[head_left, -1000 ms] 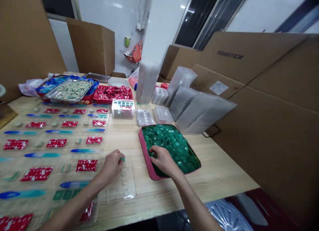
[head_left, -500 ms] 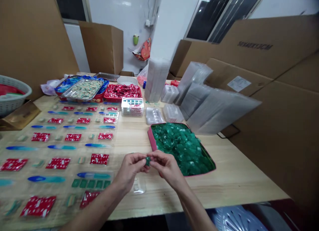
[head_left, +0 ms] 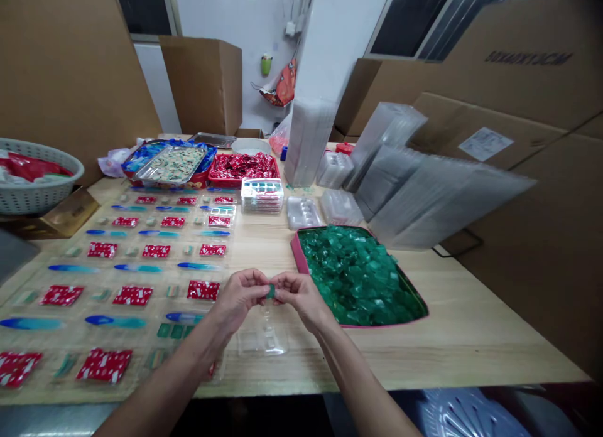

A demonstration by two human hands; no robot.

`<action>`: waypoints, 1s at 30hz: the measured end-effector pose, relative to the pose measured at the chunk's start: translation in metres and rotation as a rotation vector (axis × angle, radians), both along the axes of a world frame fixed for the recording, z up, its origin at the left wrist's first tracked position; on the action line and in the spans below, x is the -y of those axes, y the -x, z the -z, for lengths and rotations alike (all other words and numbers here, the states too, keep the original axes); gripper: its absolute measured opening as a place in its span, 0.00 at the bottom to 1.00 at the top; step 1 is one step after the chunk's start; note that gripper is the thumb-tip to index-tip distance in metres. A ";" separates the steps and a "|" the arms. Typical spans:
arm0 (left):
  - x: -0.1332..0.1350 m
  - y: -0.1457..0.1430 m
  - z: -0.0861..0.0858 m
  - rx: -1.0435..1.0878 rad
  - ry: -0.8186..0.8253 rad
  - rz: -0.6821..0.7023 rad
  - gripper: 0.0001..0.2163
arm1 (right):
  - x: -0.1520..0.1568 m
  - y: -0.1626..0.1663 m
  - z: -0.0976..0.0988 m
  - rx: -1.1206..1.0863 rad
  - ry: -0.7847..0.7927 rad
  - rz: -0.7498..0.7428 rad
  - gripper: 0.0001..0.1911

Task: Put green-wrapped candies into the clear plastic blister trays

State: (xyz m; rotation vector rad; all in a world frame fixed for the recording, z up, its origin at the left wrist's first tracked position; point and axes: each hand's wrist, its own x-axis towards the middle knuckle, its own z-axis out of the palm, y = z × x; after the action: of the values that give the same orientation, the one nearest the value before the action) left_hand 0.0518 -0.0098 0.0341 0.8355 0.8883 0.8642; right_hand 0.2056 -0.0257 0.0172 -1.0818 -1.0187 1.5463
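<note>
My left hand (head_left: 242,296) and my right hand (head_left: 301,299) meet over the table, fingertips together. Between them they pinch a small flat green piece (head_left: 271,291), partly covered by the fingers. Below the hands lies a clear plastic blister tray (head_left: 254,341) with small moulded cells. To the right, a pink-rimmed tin (head_left: 298,253) is heaped with loose green translucent pieces (head_left: 353,274). Left of my hands, clear trays stand in rows, holding red patterned packets (head_left: 203,290) and blue tapered items (head_left: 115,321). One nearby tray also holds green squares (head_left: 177,331), partly behind my left forearm.
Stacks of clear plastic trays (head_left: 308,145) stand behind the tin. A red tray (head_left: 220,181) of packets and a metal tray (head_left: 141,174) of small pieces are at the back. A white basket (head_left: 38,195) sits at left; cardboard boxes (head_left: 541,223) flank the table.
The view has shifted, so most table items appear farther right. My joined hands have moved slightly left relative to the tin, still pinching the green piece. More of the clear tray below shows now.
</note>
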 end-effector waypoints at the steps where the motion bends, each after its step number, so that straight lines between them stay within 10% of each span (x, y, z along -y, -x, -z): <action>1: -0.001 0.001 0.004 -0.072 -0.023 -0.007 0.10 | -0.001 0.001 0.006 0.037 -0.013 -0.003 0.08; 12: -0.009 -0.004 0.054 -0.601 -0.225 -0.050 0.02 | 0.006 0.008 0.031 0.872 -0.247 0.031 0.09; 23: 0.003 -0.008 0.039 -0.918 -0.566 0.060 0.08 | 0.023 0.007 0.004 0.974 -0.427 0.045 0.08; 30: 0.002 -0.008 0.039 -1.163 -0.710 0.214 0.10 | 0.024 -0.070 -0.024 1.272 -0.372 0.115 0.11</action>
State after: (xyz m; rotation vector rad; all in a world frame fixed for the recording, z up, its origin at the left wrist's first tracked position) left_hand 0.0595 -0.0116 -0.0047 2.1191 1.4573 0.4310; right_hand 0.2757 -0.0501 0.0415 -1.8112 -1.9052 0.3814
